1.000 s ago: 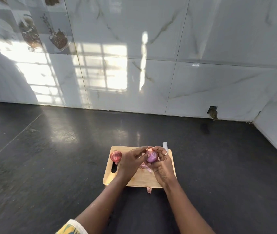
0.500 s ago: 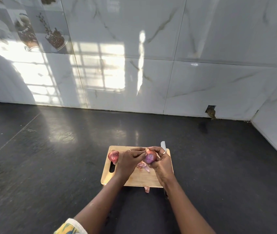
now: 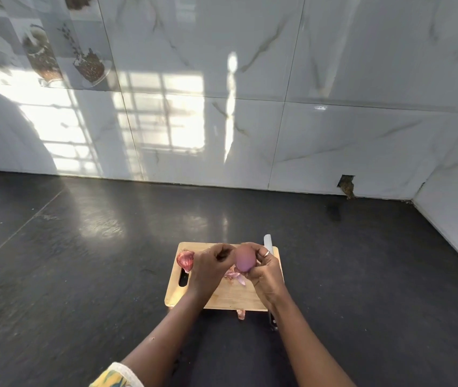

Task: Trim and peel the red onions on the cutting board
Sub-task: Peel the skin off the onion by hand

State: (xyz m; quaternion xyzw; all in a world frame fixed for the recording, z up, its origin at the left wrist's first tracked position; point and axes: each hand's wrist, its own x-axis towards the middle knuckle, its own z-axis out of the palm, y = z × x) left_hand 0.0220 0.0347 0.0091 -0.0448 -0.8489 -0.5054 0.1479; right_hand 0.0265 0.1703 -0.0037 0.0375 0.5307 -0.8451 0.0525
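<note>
A peeled, smooth purple onion is held above the wooden cutting board by my right hand, whose fingers curl round it from the right. My left hand is just left of the onion with fingers curled, fingertips close to its skin; whether they pinch a peel is unclear. A second red onion, still in its skin, lies on the board's far left corner. Loose peels lie on the board under the hands.
A knife lies along the board's right edge, its white blade tip showing beyond my right hand and its dark handle near the front. One scrap of peel lies on the dark counter. Marble-tiled walls stand behind and at right.
The held onion has turned in my hands and now shows a smoother, bare side. Both hands stay over the board's middle; the other onion has not moved.
</note>
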